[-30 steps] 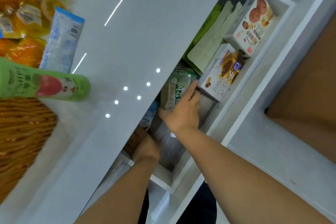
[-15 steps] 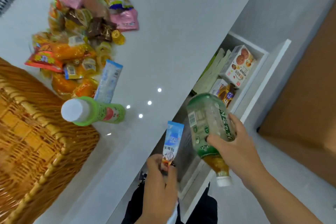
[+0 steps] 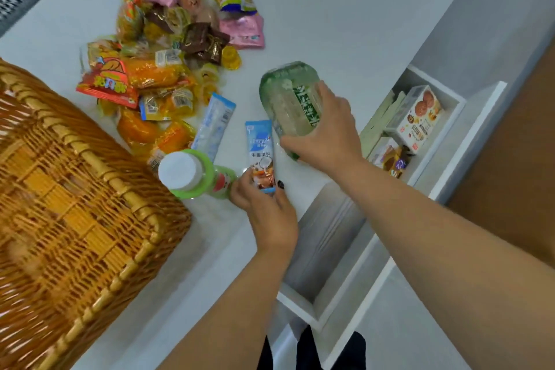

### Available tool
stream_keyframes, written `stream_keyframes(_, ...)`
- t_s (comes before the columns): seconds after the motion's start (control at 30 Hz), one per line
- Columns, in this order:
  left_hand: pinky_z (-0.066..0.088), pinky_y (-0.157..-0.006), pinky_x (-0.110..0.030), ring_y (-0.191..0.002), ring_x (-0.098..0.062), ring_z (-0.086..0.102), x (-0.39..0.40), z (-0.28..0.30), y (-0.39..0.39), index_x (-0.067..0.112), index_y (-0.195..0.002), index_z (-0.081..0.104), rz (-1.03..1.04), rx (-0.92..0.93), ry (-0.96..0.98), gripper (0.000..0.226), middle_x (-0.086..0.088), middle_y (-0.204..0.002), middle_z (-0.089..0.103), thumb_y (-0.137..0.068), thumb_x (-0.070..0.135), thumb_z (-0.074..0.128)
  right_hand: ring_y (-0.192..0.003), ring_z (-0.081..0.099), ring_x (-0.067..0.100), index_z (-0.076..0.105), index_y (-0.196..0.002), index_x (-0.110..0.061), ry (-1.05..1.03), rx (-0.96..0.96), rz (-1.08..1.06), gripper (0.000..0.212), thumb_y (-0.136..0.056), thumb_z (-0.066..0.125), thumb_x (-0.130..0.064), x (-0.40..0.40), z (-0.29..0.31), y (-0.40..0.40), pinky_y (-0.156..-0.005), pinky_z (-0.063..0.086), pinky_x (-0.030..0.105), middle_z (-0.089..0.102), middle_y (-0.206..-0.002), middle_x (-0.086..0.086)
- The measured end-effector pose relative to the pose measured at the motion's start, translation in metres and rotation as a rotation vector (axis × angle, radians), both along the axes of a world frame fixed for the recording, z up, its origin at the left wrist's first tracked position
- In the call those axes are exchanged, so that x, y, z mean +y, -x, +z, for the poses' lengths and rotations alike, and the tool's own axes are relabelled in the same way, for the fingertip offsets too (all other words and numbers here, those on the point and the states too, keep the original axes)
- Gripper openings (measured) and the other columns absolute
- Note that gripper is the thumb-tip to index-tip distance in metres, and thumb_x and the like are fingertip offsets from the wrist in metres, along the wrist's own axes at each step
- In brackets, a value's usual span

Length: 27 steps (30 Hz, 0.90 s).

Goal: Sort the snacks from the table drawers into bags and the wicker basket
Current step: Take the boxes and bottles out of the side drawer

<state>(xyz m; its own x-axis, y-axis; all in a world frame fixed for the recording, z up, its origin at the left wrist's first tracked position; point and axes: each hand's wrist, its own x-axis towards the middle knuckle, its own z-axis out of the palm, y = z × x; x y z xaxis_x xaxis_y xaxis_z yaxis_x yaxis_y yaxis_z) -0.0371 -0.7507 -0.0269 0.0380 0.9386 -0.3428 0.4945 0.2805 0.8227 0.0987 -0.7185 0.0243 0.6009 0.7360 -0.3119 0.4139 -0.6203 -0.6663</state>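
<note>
My right hand (image 3: 326, 135) grips a clear green drink bottle (image 3: 288, 99) over the white table, bottom end pointing away from me. My left hand (image 3: 265, 207) pinches the near end of a blue snack sachet (image 3: 260, 150) just above the tabletop. A green bottle with a white cap (image 3: 192, 174) lies beside the wicker basket (image 3: 60, 204) at the left. A second blue sachet (image 3: 213, 125) lies by a pile of wrapped snacks (image 3: 168, 48). The open drawer (image 3: 432, 141) at the right holds snack boxes (image 3: 420, 119).
The white table (image 3: 330, 15) runs from left to the drawer edge. A nearer part of the drawer (image 3: 324, 249) sits below my arms. A brown floor area (image 3: 516, 159) is at the far right. My dark-clothed legs (image 3: 312, 351) show at the bottom.
Both hands came up out of the drawer, the right with the green bottle and the left with the blue sachet, and moved left over the tabletop toward the basket.
</note>
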Motion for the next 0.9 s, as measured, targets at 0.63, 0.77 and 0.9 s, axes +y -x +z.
stream_keyframes(0.63, 0.038, -0.103, -0.021, -0.112, -0.001, 0.045, -0.039, 0.037, 0.009, 0.033, -0.12, 0.043, -0.783, 0.134, 0.102, 0.033, 0.013, -0.119, 0.044, -0.095, 0.012, 0.053, -0.12, 0.046, 0.029, 0.062, -0.121, -0.007, 0.33, -0.091, -0.111, 0.033, -0.088, 0.057, -0.006, -0.119, -0.006, -0.114, -0.089, 0.03, 0.023, 0.053, -0.127, 0.015)
stream_keyframes(0.77, 0.034, -0.103, -0.019, -0.115, -0.009, 0.044, -0.037, 0.012, -0.042, 0.019, -0.129, 0.048, -0.905, 0.279, 0.174, 0.04, 0.006, -0.121, 0.046, -0.091, 0.018, 0.059, -0.126, 0.038, 0.028, 0.057, -0.126, -0.01, 0.476, -0.068, 0.082, 0.037, -0.089, 0.057, -0.009, -0.145, -0.028, -0.147, -0.105, 0.032, 0.034, 0.047, -0.132, 0.013)
stream_keyframes(0.9, 0.047, -0.096, -0.036, -0.112, -0.024, 0.053, -0.032, -0.025, -0.113, 0.013, -0.134, 0.039, -0.818, 0.418, 0.474, 0.051, -0.008, -0.126, 0.05, -0.089, 0.025, 0.059, -0.133, 0.029, 0.02, 0.047, -0.136, -0.016, 0.529, -0.035, 0.269, 0.045, -0.092, 0.054, -0.014, -0.156, -0.036, -0.179, -0.106, 0.038, 0.035, 0.036, -0.139, 0.004)
